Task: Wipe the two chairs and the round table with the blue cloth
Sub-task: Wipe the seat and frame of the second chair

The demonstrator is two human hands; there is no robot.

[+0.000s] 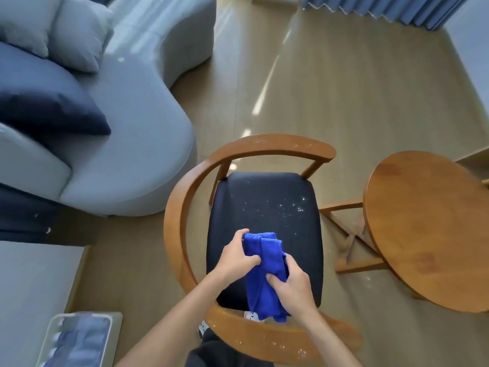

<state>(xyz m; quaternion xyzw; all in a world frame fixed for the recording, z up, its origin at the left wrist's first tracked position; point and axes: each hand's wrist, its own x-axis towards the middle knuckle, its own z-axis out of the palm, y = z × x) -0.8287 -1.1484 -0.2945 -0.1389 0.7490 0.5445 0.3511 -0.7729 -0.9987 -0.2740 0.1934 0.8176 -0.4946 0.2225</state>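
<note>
Cloth bunched over the chair [264, 205] seat

Both hands, left [236, 256] and right [292, 283], pinch the soft, light cloth [264, 274]; probably best gripped by its folds.

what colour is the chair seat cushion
Dark navy, nearly black, flecked with white specks: the chair seat cushion, clearest in the head view.

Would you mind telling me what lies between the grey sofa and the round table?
In the head view, the wooden chair with its dark seat stands between the sofa and the round table, with bare floor either side.
</note>
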